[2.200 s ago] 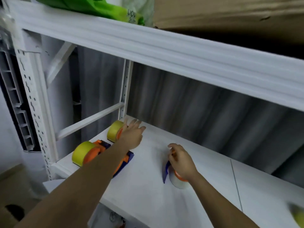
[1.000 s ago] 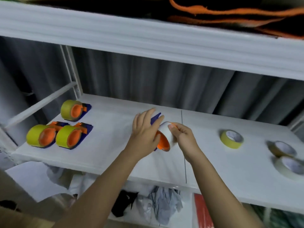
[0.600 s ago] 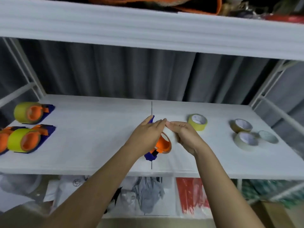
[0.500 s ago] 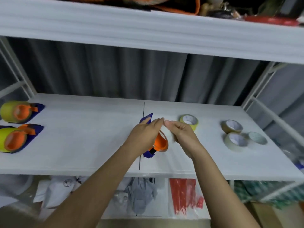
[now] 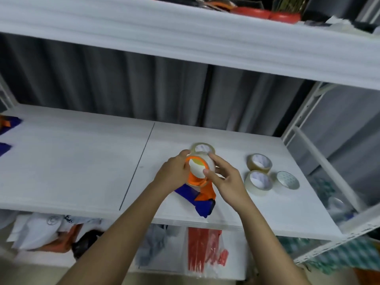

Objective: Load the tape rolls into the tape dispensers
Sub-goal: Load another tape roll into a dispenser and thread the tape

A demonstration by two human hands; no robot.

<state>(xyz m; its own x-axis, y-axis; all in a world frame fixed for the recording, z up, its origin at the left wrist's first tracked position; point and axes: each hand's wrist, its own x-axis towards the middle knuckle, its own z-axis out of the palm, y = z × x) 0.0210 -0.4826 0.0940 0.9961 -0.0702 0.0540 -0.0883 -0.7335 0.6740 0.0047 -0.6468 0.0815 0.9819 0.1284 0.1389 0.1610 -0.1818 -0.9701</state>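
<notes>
I hold an orange and blue tape dispenser (image 5: 200, 197) just above the white shelf (image 5: 82, 165), its orange hub carrying a pale tape roll (image 5: 200, 166). My left hand (image 5: 171, 174) grips the dispenser's left side. My right hand (image 5: 225, 179) curls round the roll from the right, thumb on its front face. A yellowish tape roll (image 5: 202, 148) lies flat right behind my hands. Three more rolls lie on the shelf to the right: a tan one (image 5: 259, 163), a pale one (image 5: 259, 182) and a thin clear one (image 5: 287, 179).
Blue and orange parts of other dispensers (image 5: 8, 125) show at the shelf's far left edge. An upper shelf (image 5: 185, 38) hangs overhead. A white upright post (image 5: 304, 120) bounds the right side. Bags and clothes lie on the lower level (image 5: 164, 247).
The view swung right, so the loaded dispensers at the left slid almost out of sight. My hands carried the dispenser rightwards and turned it, hub now facing up.
</notes>
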